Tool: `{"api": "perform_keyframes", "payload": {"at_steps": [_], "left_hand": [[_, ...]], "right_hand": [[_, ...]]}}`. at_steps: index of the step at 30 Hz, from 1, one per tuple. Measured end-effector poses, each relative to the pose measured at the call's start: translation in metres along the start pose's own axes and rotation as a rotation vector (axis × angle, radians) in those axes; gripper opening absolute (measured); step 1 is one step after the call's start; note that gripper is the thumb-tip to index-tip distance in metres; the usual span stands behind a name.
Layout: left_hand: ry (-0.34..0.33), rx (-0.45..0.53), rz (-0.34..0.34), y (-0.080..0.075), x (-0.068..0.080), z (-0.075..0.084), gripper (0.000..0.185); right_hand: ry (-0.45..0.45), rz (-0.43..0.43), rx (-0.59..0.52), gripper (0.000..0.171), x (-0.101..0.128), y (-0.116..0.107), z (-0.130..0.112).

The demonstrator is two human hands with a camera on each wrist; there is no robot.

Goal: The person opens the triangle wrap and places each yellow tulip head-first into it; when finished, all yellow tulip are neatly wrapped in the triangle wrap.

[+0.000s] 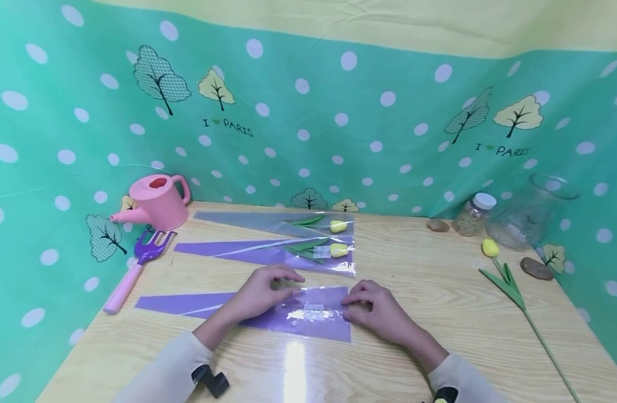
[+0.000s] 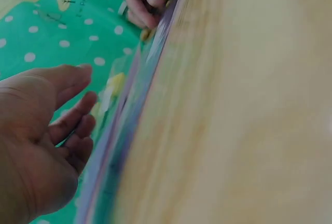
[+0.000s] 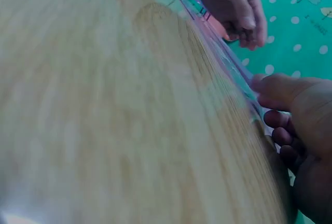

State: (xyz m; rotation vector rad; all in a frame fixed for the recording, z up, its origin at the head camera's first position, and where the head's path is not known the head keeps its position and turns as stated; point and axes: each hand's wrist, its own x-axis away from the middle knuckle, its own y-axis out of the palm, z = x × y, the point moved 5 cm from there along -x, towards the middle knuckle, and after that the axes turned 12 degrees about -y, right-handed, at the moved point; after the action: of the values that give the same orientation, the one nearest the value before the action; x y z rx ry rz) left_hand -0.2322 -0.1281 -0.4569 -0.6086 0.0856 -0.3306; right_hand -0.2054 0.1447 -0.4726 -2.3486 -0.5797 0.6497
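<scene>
Cuffs (image 1: 159, 366): pale, nearest the camera, with a small black device (image 1: 211, 382) at the left wrist.
Left hand (image 1: 262, 291): over the front wrap (image 1: 323, 329); thumb and fingers loosely parted, with nothing seen between them.
Right hand (image 1: 381, 310): at that wrap's wide end, fingers bent, thumb near them at the edge — whether they pinch the film, I cannot tell.
Front wrap: flat on the table (image 1: 429, 330), wide end to the right, no flower seen inside.
Middle wrap (image 1: 258, 253) and back wrap (image 1: 248, 221): beyond it, a yellow flower in each.
Loose tulip (image 1: 520, 301): on the table at far right, well apart from both hands.
Step in hand: probably opening the front wrap's mouth — the tulip is not yet in.
Next move: likely calls for separating the film layers at the wide end, then feeding the tulip in stem first.
</scene>
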Motion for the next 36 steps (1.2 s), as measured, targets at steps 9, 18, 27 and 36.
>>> {"api": "perform_keyframes", "payload": {"at_steps": [9,18,27,36], "left_hand": [[0.042,0.002,-0.05,0.011,0.006,-0.011,0.024],[0.144,-0.032,-0.011,0.013,0.003,-0.009,0.023],[0.175,-0.114,-0.007,0.015,0.003,-0.009,0.029],[0.17,-0.166,0.012,0.016,0.003,-0.014,0.031]], "right_hand": [[-0.09,0.016,0.072,0.017,-0.001,0.002,-0.004],[-0.16,0.082,0.082,0.015,0.001,-0.001,-0.004],[-0.083,0.151,-0.08,0.013,0.002,-0.003,0.001],[-0.082,0.169,-0.057,0.01,-0.004,-0.01,-0.008]]}}
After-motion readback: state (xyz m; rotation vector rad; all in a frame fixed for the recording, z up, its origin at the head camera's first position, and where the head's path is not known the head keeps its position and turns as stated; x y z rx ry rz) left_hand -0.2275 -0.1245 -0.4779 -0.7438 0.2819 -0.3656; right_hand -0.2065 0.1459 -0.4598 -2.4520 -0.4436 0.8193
